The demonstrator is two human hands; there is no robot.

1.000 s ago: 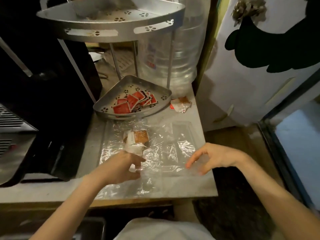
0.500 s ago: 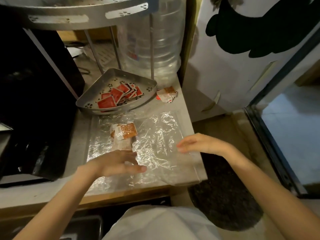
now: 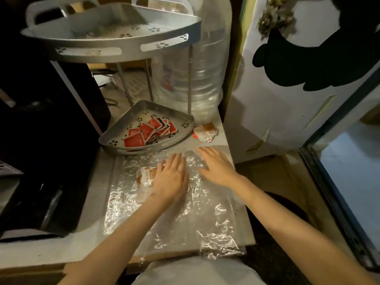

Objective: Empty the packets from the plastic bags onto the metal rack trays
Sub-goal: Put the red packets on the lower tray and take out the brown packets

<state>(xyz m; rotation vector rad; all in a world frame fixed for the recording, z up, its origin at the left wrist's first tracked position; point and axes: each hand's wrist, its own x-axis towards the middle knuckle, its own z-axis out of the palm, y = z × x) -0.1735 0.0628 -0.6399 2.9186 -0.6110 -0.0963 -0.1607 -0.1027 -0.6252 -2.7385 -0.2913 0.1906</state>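
A clear plastic bag [image 3: 185,221] lies flat on the grey counter, with a few orange-and-white packets [image 3: 145,176] inside near its far left. My left hand [image 3: 171,178] rests palm down on the bag, partly over those packets, fingers apart. My right hand [image 3: 216,166] lies flat on the bag's far right part, fingers spread. The lower metal rack tray [image 3: 185,122] behind the bag holds several red packets [image 3: 148,131]. The upper tray [image 3: 115,44] shows no packets. A small pile of white-and-orange packets [image 3: 205,132] sits on the counter right of the lower tray.
A large clear water bottle [image 3: 195,64] stands behind the rack. A black appliance [image 3: 41,120] fills the left side. A white fridge door [image 3: 287,99] stands at the right. The counter's front edge [image 3: 164,258] is close to my body; the bag overhangs it.
Both hands moved forward across the bag toward the rack. My left hand now covers part of the packets; my right hand came down flat on the plastic.
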